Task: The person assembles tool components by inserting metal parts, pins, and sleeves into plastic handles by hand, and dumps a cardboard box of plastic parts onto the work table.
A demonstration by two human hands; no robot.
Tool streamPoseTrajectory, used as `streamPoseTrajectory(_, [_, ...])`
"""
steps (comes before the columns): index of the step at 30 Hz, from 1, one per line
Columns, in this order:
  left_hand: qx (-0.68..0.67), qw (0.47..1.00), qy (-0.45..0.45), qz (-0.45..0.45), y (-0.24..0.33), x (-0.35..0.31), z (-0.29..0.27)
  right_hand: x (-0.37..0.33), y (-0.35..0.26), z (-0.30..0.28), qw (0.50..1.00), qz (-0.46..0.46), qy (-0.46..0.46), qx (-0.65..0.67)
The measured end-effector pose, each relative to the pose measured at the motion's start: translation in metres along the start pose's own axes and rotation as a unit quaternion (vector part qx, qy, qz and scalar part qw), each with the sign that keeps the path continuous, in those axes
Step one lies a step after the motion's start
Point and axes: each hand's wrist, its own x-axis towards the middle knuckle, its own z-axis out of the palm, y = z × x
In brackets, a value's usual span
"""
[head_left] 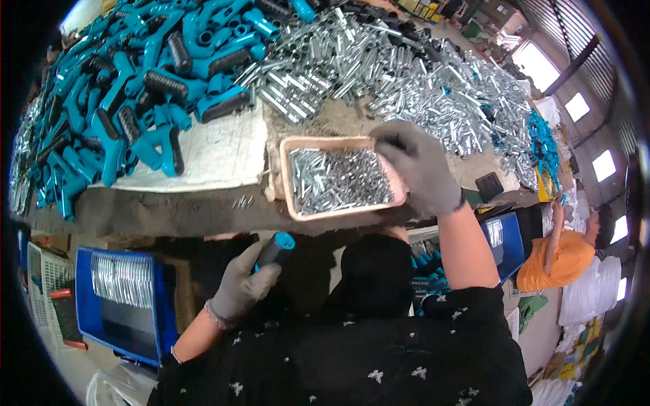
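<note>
Left hand (pixel 240 287): closed round teal handle (pixel 274 249) | Right hand (pixel 420 166): fingers curled into tray (pixel 288 177) of small metal pins (pixel 338 179) | Advice: pinch one pin, steady handle upright.

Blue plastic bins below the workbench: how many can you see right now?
2. One blue plastic bin holding shiny metal tubes sits lower left, beside the grey-gloved left hand. A second blue bin sits right of the raised right forearm. Others may be hidden under the bench.

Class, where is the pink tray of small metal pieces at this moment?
In the head view the pink tray sits at centre on the table's near edge, under the gloved right hand, just below the heap of silver tubes.
</note>
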Motion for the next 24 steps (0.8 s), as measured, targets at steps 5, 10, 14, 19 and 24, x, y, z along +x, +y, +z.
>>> streamPoseTrajectory(5, [0.137, 0.985, -0.034, 0.101, 0.005, -0.005, 0.000, -0.051, -0.066, 0.036, 0.960, -0.117, -0.254, 0.023])
streamPoseTrajectory(10, [0.179, 0.979, -0.064, 0.079, 0.010, -0.027, -0.008, -0.057, -0.098, 0.067, 0.943, -0.013, -0.331, 0.042])
streamPoseTrajectory(14, [0.186, 0.963, 0.117, 0.154, 0.001, -0.046, -0.025, -0.031, -0.106, 0.106, 0.952, -0.075, -0.298, -0.003])
streamPoseTrajectory(19, [-0.176, 0.922, 0.300, 0.170, -0.020, -0.068, -0.058, 0.083, -0.152, 0.202, 0.991, -0.106, -0.087, 0.006])
streamPoseTrajectory(24, [-0.276, 0.893, 0.286, 0.211, -0.010, -0.075, -0.080, 0.160, -0.145, 0.263, 0.987, 0.082, -0.131, -0.051])
